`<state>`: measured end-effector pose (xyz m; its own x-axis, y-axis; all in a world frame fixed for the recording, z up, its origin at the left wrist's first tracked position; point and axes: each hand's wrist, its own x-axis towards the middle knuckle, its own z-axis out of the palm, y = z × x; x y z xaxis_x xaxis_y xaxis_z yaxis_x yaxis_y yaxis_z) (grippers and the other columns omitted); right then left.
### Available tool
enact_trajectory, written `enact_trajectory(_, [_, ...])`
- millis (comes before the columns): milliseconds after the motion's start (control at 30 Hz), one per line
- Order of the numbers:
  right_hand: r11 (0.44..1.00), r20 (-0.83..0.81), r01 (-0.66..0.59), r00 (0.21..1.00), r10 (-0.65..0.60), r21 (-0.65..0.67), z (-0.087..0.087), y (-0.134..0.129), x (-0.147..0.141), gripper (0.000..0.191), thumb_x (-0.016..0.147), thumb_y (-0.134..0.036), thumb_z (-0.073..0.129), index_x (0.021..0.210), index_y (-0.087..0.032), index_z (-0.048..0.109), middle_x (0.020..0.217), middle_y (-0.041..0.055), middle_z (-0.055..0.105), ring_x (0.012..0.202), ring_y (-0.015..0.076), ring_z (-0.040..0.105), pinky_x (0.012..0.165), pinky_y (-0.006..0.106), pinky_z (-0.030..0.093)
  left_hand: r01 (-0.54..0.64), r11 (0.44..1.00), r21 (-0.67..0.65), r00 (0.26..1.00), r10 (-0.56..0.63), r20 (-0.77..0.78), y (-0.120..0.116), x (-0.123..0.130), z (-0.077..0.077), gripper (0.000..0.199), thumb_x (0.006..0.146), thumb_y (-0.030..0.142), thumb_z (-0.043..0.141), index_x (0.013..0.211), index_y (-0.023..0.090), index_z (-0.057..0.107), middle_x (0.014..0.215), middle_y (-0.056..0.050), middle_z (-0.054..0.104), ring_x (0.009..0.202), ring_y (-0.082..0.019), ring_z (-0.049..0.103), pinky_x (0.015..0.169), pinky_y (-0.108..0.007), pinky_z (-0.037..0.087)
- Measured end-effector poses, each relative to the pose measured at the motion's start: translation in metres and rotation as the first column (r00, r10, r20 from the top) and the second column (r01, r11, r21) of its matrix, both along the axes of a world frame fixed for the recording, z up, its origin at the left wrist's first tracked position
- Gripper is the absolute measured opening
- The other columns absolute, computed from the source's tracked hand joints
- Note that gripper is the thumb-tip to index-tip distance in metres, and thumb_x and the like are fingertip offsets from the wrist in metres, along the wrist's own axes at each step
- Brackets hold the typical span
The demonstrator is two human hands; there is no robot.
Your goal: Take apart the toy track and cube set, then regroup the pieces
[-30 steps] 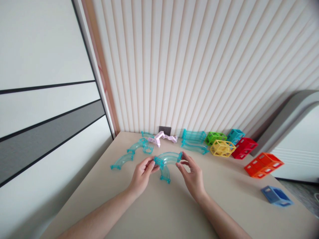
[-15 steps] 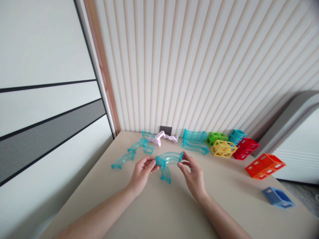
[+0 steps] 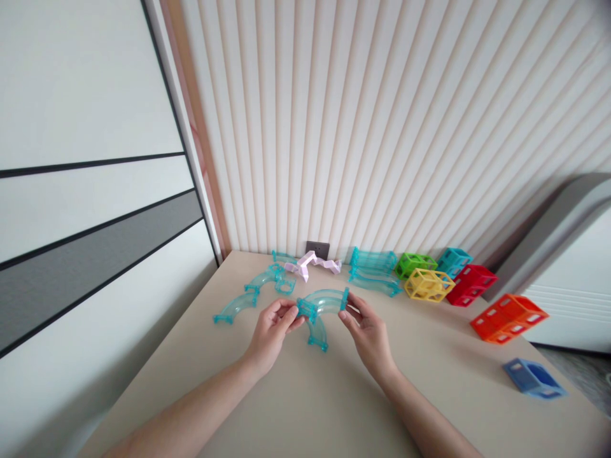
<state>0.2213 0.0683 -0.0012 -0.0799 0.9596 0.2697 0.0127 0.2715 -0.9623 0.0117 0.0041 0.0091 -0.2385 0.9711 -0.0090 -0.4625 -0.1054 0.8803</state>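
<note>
A curved translucent teal track piece point(image 3: 326, 301) is held between my two hands above the table. My left hand point(image 3: 273, 326) pinches its left end, where several teal bars sit close together. At its right end, the fingers of my right hand point(image 3: 366, 326) are closed on the edge. Beneath the held piece, another curved teal piece point(image 3: 317, 334) points toward me; whether the two are joined cannot be made out. To the left of my left hand, a curved teal piece point(image 3: 236, 306) lies on the table.
Pale purple angular pieces point(image 3: 305, 264) lie near a dark wall socket point(image 3: 317, 249). Stacked teal tracks point(image 3: 375, 270) stand by the wall. Rightward are green point(image 3: 414, 264), yellow point(image 3: 428, 285), red point(image 3: 471, 284), orange point(image 3: 508, 318) and blue point(image 3: 533, 378) frame blocks on the table point(image 3: 296, 407).
The right end of the held curved piece has shifted slightly left and up, and my right hand has moved a little left with it. My left hand has barely moved.
</note>
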Motion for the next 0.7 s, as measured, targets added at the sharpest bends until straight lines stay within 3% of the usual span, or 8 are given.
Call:
enact_trajectory(500, [0.999, -0.068, -0.048, 0.997, 0.048, -0.009, 0.0033, -0.0007, -0.0019, 0.053, 0.077, -0.051, 0.083, 0.118, -0.020, 0.069, 0.121, 0.0149, 0.074, 0.111, 0.0323, 0.071, 0.099, 0.053, 0.057, 0.006, 1.000, 0.020, 0.999, -0.006, -0.038, 0.0003, -0.0008, -0.0010, 0.034, 0.075, 0.044, 0.086, 0.089, 0.017, 0.071, 0.081, -0.001, 0.074, 0.081, -0.015, 0.073, 0.086, -0.030, 0.063])
enact_trajectory(700, [0.999, -0.019, -0.051, 0.999, 0.051, -0.014, 0.0055, -0.0020, 0.0000, 0.052, 0.077, -0.050, 0.083, 0.117, -0.019, 0.069, 0.117, 0.0141, 0.075, 0.107, 0.0314, 0.072, 0.098, 0.052, 0.057, -0.008, 1.000, 0.028, 0.998, 0.009, -0.054, 0.0003, -0.0007, -0.0012, 0.035, 0.075, 0.045, 0.086, 0.089, 0.017, 0.070, 0.080, 0.000, 0.074, 0.080, -0.015, 0.073, 0.085, -0.030, 0.063])
